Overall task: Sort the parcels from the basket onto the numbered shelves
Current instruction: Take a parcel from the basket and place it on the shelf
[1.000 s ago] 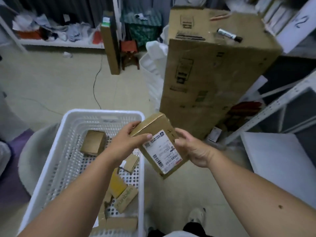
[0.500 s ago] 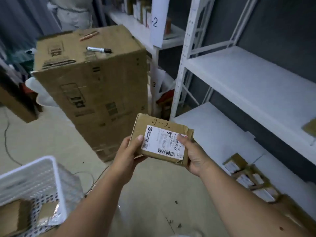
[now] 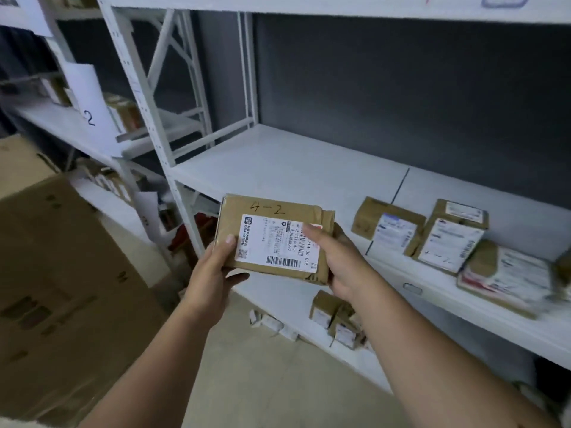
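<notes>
Head view, parcel: a brown paper-wrapped parcel (image 3: 275, 239) is being held in the air in front of the white shelving, just before the front edge of the middle shelf (image 3: 278, 162); "4-2" is handwritten on its top face above a white shipping label with a barcode.
Head view, left hand: the left hand (image 3: 213, 273) is gripping the parcel's left end, the thumb lying on the top face beside the label and the other fingers (image 3: 236, 278) curling beneath.
Head view, right hand: the right hand (image 3: 336, 261) is gripping the parcel's right end, the thumb pressing on the label and the remaining fingers wrapping under the edge.
Head view, middle shelf: a cluster of labelled brown parcels (image 3: 432, 236) is lying at the right part of this shelf, touching one another, well apart from its bare left part.
Head view, lower shelf: a few small labelled parcels (image 3: 336, 316) are sitting on the lower shelf (image 3: 278, 301), below the right hand.
Head view, neighbouring rack: a white sheet marked "2" (image 3: 89, 109) is hanging on the rack to the left, with blurred boxes behind it.
Head view, left side: a large cardboard box (image 3: 61, 288) is standing on the floor (image 3: 262, 375), filling the lower left.
</notes>
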